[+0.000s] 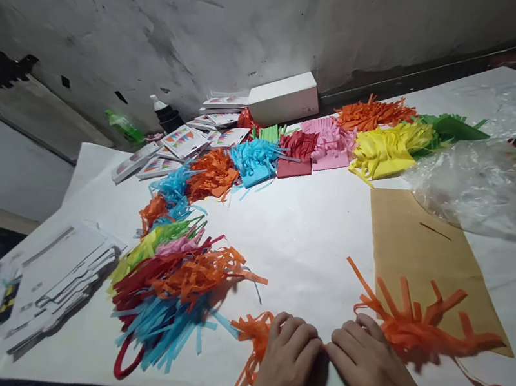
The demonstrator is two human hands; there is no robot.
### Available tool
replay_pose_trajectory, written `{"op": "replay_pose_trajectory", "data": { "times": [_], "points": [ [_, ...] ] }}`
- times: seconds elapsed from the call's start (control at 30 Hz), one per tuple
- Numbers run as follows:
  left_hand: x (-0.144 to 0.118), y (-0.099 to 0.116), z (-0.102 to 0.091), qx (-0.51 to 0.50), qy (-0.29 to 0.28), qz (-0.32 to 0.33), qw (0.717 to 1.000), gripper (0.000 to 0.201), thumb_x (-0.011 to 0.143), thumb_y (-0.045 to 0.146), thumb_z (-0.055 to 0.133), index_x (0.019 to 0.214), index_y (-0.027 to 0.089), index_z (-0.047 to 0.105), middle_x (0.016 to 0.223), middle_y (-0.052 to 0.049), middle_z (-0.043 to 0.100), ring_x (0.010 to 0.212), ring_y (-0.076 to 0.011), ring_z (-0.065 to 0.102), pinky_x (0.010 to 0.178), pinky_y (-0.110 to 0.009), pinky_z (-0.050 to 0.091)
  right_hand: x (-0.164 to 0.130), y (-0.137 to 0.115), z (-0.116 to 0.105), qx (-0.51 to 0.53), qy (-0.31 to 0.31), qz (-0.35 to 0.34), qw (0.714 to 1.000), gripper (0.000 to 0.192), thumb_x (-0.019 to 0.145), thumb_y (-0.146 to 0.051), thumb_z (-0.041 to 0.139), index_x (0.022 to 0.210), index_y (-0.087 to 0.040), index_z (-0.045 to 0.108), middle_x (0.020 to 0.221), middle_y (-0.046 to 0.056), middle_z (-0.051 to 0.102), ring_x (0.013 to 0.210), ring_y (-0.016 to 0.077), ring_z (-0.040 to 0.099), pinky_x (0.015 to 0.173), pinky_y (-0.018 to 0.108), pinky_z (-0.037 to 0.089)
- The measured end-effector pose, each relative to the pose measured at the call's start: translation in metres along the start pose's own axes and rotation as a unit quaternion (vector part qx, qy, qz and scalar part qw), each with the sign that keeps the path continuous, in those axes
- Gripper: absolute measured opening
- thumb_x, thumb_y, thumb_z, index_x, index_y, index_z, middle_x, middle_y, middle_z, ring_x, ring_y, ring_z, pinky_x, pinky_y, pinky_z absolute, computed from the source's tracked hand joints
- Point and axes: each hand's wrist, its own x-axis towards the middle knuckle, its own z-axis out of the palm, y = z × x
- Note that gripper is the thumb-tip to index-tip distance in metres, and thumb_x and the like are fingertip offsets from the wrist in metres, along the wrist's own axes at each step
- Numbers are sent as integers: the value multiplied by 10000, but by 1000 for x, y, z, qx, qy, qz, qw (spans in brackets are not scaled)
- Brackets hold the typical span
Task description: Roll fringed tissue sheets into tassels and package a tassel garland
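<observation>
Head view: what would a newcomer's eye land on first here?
Most likely the arc of multicoloured fringed paper bundles, sweeping along the back of the white-covered table and down towards the left. Next, the bare left hand and bare right hand, close together at the front edge, with orange fringed paper spreading out on either side. At the right, crumpled clear plastic overlaps a flat brown rectangular sheet.

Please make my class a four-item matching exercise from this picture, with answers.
1. Left hand
2. Box
3. Plastic
4. Brown paper

A. Clear and crumpled
B. Partly under an orange fringe
C. Touching orange strips, close beside the right hand
D. White, long, behind a dark red fringe

Pairs: 1-C, 2-D, 3-A, 4-B
</observation>
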Motion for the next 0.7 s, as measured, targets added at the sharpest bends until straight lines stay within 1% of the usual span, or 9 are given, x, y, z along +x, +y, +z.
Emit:
{"op": "replay_pose_trajectory", "data": {
  "times": [0.1, 0.2, 0.27, 0.33, 0.43, 0.53, 0.6, 0.63, 0.7],
  "points": [
    [-2, 0, 1, 6, 1, -17, 1000, 153, 961, 102, 588, 859, 211, 620, 858, 6, 706, 825, -184, 573, 938, -390, 354, -7, 7, -9, 23, 25, -4, 999, 385, 991, -11, 312, 852, -200, 618, 768, 4, 596, 760, 175, 552, 1022, 399, 365],
    [-3, 1, 2, -18, 2, -43, 999, 132, 954, 130, 613, 854, 215, 612, 837, 12, 693, 817, -185, 572, 917, -394, 346, -22, 19, -21, 34, 48, 3, 998, 367, 971, -6, 348, 957, -201, 659, 867, 20, 659, 888, 182, 605, 1065, 401, 353],
    [-4, 3, 3, -41, 18, -63, 997, 142, 952, 120, 583, 848, 214, 605, 837, 6, 682, 810, -192, 557, 898, -405, 336, -31, 24, -26, 36, 61, 34, 997, 329, 967, -25, 404, 977, -218, 670, 927, 16, 685, 971, 188, 615, 1101, 416, 331],
    [-3, 8, 3, -53, 19, -87, 995, 159, 940, 101, 545, 844, 214, 603, 848, -5, 671, 815, -205, 539, 898, -430, 320, -34, 23, -26, 30, 65, 70, 995, 276, 976, -60, 457, 956, -232, 672, 951, 10, 697, 1003, 194, 618, 1117, 434, 311],
    [3, 16, 3, -44, -15, -125, 991, 163, 892, 78, 542, 826, 215, 601, 857, -16, 654, 834, -226, 525, 904, -464, 303, -29, 14, -21, 6, 80, 126, 989, 250, 1001, -121, 466, 888, -231, 660, 913, 10, 695, 945, 204, 624, 1095, 467, 303],
    [11, 19, 2, 15, -27, -140, 990, 162, 834, 55, 582, 793, 211, 589, 844, -22, 641, 815, -233, 513, 868, -462, 304, -21, 5, -16, -27, 102, 202, 974, 274, 1011, -191, 440, 806, -214, 620, 837, 22, 674, 856, 218, 618, 1030, 495, 330],
    [14, 18, 1, 43, -21, -118, 992, 177, 793, 40, 626, 799, 215, 598, 864, -20, 646, 819, -229, 522, 869, -454, 302, -19, 3, -14, -43, 100, 225, 968, 260, 1008, -210, 445, 813, -214, 616, 862, 27, 679, 866, 225, 621, 1034, 506, 321],
    [14, 18, 0, 49, -19, -95, 994, 193, 775, 34, 652, 811, 217, 606, 872, -13, 651, 831, -226, 532, 892, -455, 299, -19, 3, -14, -41, 97, 214, 971, 259, 1008, -190, 434, 836, -218, 625, 885, 25, 682, 883, 221, 622, 1057, 506, 308],
    [14, 16, -2, 64, -31, -29, 997, 211, 767, 39, 704, 834, 219, 617, 860, 6, 659, 852, -215, 553, 973, -463, 280, -21, 5, -13, -24, 89, 153, 984, 315, 1009, -118, 375, 897, -228, 648, 907, 15, 682, 918, 203, 620, 1113, 488, 276]
  ]
}}
